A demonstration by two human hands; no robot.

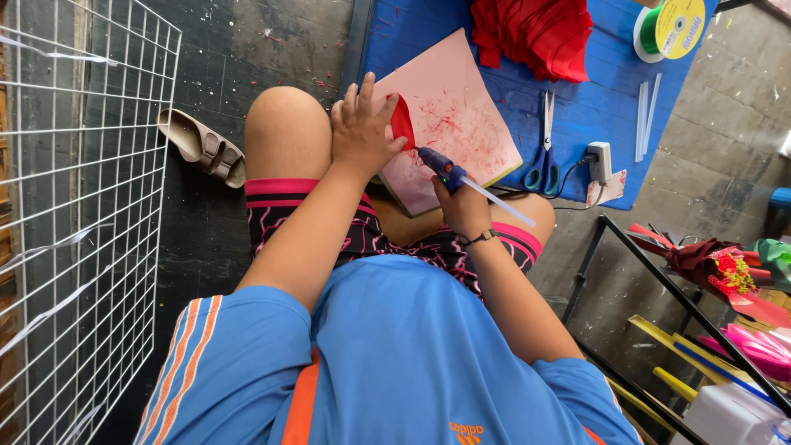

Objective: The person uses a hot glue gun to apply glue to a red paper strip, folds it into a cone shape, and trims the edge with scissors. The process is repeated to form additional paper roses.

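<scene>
Fingers (360, 97) of the left hand (360, 132) are pinched on a small red petal piece (402, 122), the spare fingertips fanned upward, while the right hand (463, 206) is wrapped tight around a blue glue gun (442, 167), its nozzle right up against the red piece and a pale glue stick (498, 202) poking out behind. Now the surroundings, biggest first: a white wire grid panel (82, 206) fills the left side, and a blue table (593, 107) stretches across the top. On it lies a pink board (461, 124) (speckled with red scraps), directly under the two hands, which hover just above the person's bare knees. A heap of red fabric (535, 33) sits at the table's far edge. Smaller still: blue-handled scissors (544, 148) beside the board, a white power socket (600, 161) near them, and a green ribbon spool (671, 29) at the corner. A sandal (202, 148) lies on the dark floor, well apart.
</scene>
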